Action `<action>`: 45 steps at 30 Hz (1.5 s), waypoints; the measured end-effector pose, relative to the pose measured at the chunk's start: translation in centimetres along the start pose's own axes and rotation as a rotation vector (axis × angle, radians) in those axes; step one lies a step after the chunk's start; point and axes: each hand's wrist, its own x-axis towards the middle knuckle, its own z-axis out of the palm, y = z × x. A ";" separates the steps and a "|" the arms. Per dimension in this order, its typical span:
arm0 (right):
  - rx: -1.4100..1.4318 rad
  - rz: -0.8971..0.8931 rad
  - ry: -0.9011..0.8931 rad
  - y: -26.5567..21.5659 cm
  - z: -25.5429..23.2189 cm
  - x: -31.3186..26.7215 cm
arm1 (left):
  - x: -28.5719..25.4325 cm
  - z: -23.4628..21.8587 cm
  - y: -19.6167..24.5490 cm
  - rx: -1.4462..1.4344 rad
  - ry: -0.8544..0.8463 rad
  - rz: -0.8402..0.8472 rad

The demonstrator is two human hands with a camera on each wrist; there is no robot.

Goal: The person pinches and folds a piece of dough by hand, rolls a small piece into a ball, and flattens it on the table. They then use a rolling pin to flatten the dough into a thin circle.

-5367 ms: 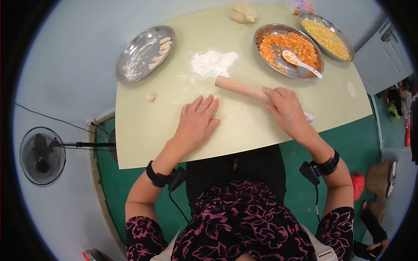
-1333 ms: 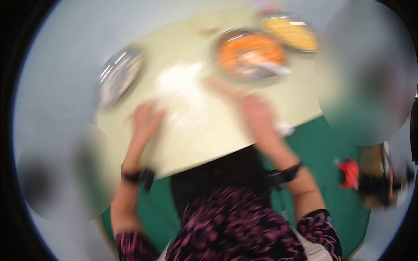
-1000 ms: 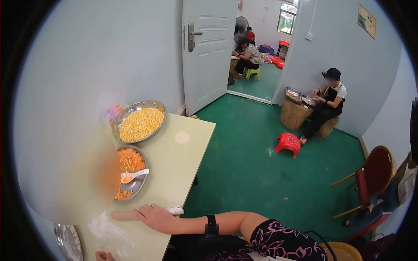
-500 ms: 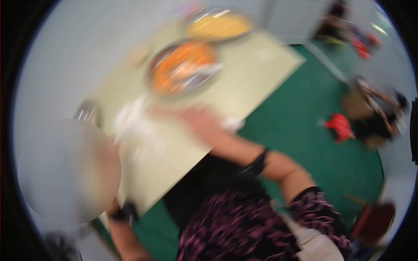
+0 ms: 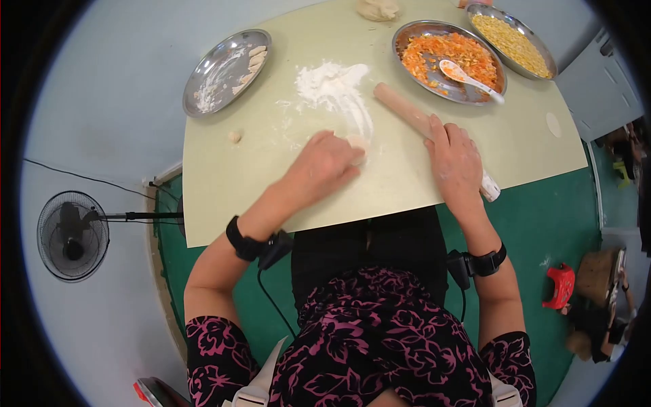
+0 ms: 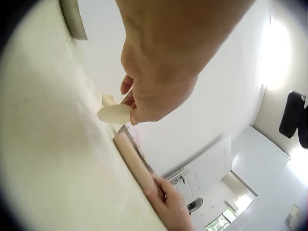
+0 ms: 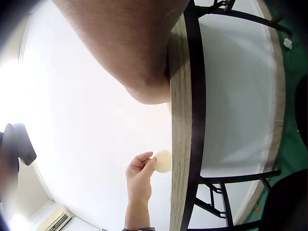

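My left hand (image 5: 324,166) pinches a small flat dough wrapper (image 5: 357,142) by its edge, near the middle of the table. The wrapper (image 6: 114,114) appears as a pale thin disc tilted above the tabletop in the left wrist view, and the right wrist view also catches it (image 7: 163,161). My right hand (image 5: 458,163) holds a wooden rolling pin (image 5: 403,112), which lies slantwise on the table with its floury near end at the front edge. Loose flour (image 5: 329,81) is spread beyond the left hand, with a streak running toward the wrapper. Left of that hand sits a small dough ball (image 5: 234,137).
A steel plate (image 5: 210,64) with shaped dough pieces lies back left. At back right are chopped orange filling (image 5: 434,61) in a steel dish with a spoon (image 5: 468,80), and a plate of corn (image 5: 512,44). A dough lump (image 5: 378,9) and another wrapper (image 5: 553,125) lie farther off.
The head view swung right toward the room and came back. My left hand, earlier flat on the table, now pinches the wrapper. The rolling pin has shifted rightward and turned; a flour streak has appeared.
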 end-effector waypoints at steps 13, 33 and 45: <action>0.227 -0.121 -0.038 0.0 -1.3 0.7 | -3.1 -0.4 3.3 0.128 -0.313 -0.300; 0.146 -0.331 -0.435 -4.0 -1.4 1.2 | -6.6 -0.3 0.7 0.120 0.310 -0.563; 0.321 -0.089 -0.254 -0.8 -1.3 3.8 | -1.5 1.9 4.5 0.088 -0.001 -0.435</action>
